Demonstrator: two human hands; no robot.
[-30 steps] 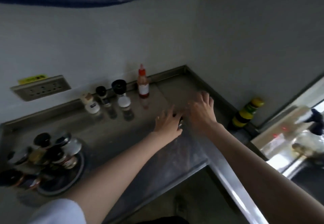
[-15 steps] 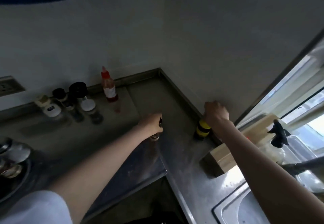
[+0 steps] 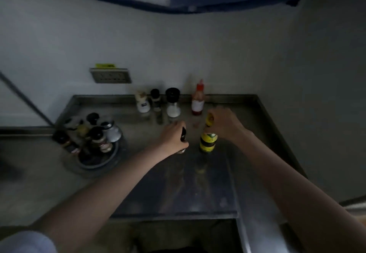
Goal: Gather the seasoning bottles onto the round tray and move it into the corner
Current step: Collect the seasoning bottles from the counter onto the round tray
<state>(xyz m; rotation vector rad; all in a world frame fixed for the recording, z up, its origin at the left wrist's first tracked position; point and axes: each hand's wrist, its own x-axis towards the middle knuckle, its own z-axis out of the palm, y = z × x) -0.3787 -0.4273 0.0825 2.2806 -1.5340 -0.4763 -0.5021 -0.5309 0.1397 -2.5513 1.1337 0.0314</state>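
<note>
Seasoning bottles stand mid-bench: left hand [image 3: 172, 139] clamps a dark-capped one [image 3: 183, 135], right hand [image 3: 224, 123] the yellow bottle's [image 3: 208, 140] neck. Probably rigid, light, top-heavy; lower grip advised. Round tray [image 3: 111, 156] waits left.

You have a stainless steel desk [image 3: 198, 189] with a raised lip along its back and right edges, set into a corner of pale walls [image 3: 178, 44]. A grey multi-socket outlet plate [image 3: 110, 75] sits on the back wall, a yellow-green label [image 3: 105, 65] just above it.
</note>
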